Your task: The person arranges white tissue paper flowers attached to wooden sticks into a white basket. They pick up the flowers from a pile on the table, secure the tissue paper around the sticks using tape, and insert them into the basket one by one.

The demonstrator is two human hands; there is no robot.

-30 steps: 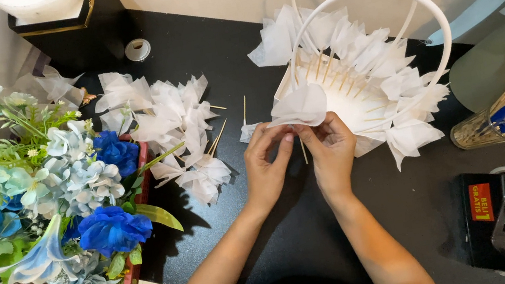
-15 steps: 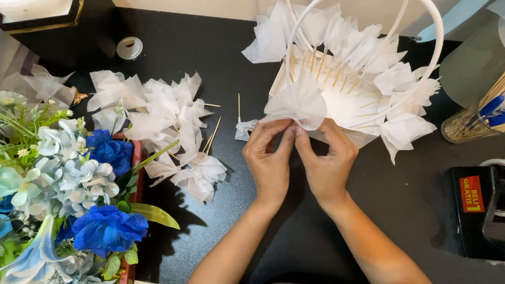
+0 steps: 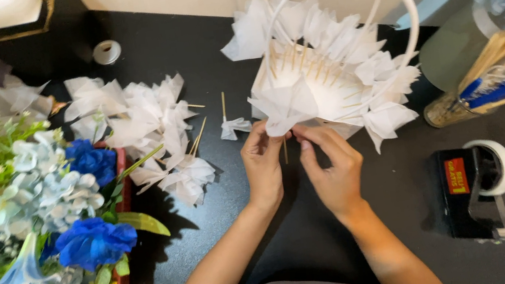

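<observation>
Head view: hands [image 3: 300, 168] hold paper flower [image 3: 284, 106], its stick [image 3: 285, 151] pointing down toward the person.

Bright, even indoor light falls from above, about twelve o'clock. The black table [image 3: 213, 236] shows only a dull sheen and soft shadows beneath the white paper flowers [image 3: 149, 131]. White paper nearly blows out. Focus is sharp centrally; the blue artificial flowers [image 3: 41, 216] at nine o'clock soften and stretch slightly.

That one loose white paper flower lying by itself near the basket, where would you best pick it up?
By its thin wooden stick, pinched from above. The loose paper flower lies flat on the black table, its stick pointing away from the hands, bare and clear; the tissue petals would likely crush.
</observation>
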